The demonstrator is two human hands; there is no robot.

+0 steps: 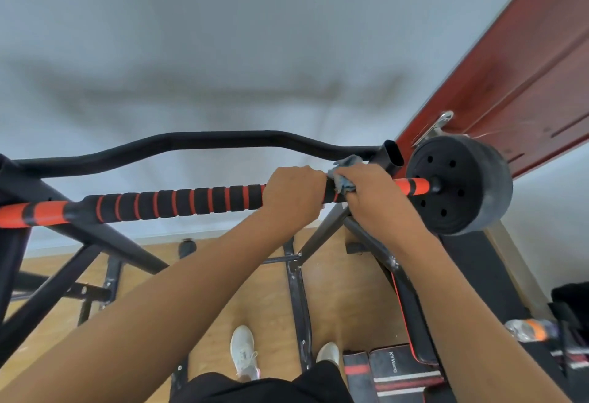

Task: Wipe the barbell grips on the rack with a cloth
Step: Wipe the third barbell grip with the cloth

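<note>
Left hand [291, 190] curled round barbell grip [178, 201] at centre, right hand [366, 190] at 3 o'clock clamping cloth [342, 179] onto it; risk: hard strokes rolling bar toward weight plate [459, 184], off rack [197, 141].

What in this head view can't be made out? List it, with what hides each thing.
- Barbell, left end: cut off by the frame edge.
- Grip under the left hand and right hand: covered by them.
- Cloth: mostly hidden by the right hand.
- Bottle label: blurred.
</note>
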